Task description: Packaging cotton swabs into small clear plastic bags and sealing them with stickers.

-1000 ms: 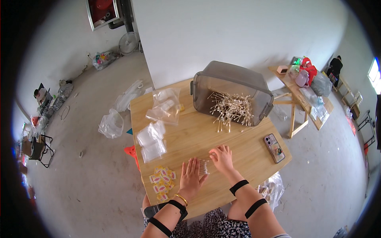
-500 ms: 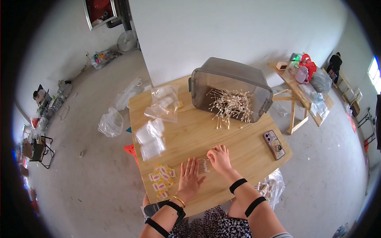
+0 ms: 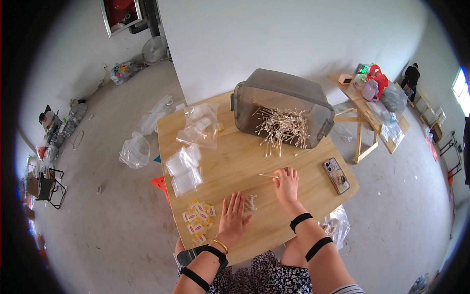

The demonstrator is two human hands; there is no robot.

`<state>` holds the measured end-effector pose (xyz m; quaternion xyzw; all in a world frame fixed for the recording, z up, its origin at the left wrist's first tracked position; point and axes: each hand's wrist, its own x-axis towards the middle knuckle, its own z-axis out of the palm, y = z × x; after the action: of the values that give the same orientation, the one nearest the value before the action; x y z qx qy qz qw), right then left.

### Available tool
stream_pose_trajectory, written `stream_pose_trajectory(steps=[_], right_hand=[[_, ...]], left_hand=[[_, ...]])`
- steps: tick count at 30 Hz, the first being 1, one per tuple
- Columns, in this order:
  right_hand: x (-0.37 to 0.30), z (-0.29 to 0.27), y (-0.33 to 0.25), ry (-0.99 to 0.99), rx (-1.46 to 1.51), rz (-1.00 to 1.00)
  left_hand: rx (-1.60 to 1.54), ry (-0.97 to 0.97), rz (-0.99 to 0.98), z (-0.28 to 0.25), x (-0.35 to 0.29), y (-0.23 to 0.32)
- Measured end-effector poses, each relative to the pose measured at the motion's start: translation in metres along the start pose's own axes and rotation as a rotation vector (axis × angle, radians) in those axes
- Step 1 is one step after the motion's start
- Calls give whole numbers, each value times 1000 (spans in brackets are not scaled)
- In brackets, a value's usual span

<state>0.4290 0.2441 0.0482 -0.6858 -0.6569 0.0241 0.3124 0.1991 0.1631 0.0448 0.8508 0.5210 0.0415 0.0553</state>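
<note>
My left hand (image 3: 232, 213) lies flat on the wooden table (image 3: 230, 169), fingers straight and together, along the left side of a small row of cotton swabs (image 3: 249, 203). The fingers cover part of that row. Farther to the right, my right hand (image 3: 288, 185) pinches a single cotton swab (image 3: 267, 175), which sticks out leftward from the fingertips. Beyond it, a grey translucent plastic bin (image 3: 293, 85) lies on its side with its mouth toward me. A big heap of loose cotton swabs (image 3: 283, 126) spills from the bin onto the tabletop.
Small yellow-and-white labels (image 3: 198, 218) are piled left of my left hand. Clear plastic bags (image 3: 185, 169) and a larger bag (image 3: 199, 128) lie along the table's left side. A phone (image 3: 336, 175) rests near the right edge. A second wooden table (image 3: 360, 105) stands at the far right.
My right hand has moved right and away from me, off the row of swabs, and a cotton swab now shows in its fingers. My left hand has stayed beside the row.
</note>
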Motion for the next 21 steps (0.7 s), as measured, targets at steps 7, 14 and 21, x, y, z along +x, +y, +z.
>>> stream_pose_trajectory(steps=[7,14,21], right_hand=[[-58,-10,-8,-331,176,-186],[-90,-14,-47,-423,47,-218],[-98,20,-65,-383,-166,-348]], left_hand=[[-83,17,33,3,-2,0],[-157,136,-129,3,-7,-11],[-184,93,-149,14,-7,-9]])
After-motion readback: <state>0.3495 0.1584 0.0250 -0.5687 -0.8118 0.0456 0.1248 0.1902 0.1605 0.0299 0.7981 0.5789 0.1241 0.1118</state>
